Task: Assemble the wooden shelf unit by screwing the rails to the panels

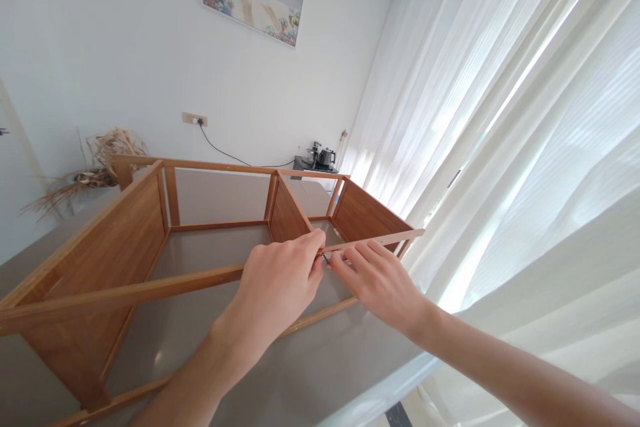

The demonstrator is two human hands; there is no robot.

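A wooden furniture frame [215,278] with panels lies across the grey tabletop. My left hand [283,280] is closed around its near top rail where the middle panel [290,210] meets it; thumb and forefinger pinch close to the joint. Just to the right, my right hand [377,280] is closed below the rail's right stretch [385,239]. Between its thumb and fingers shows the tip of a thin dark metal piece [327,258], which points toward the joint. The fingers hide most of that piece, so its exact kind does not show.
The grey table [300,380] has its edge at lower right, beside long white curtains [540,227]. A dark kettle [327,157] stands on a small stand behind the frame. Dried plants [117,147] are at left. A cord runs from the wall socket [194,119].
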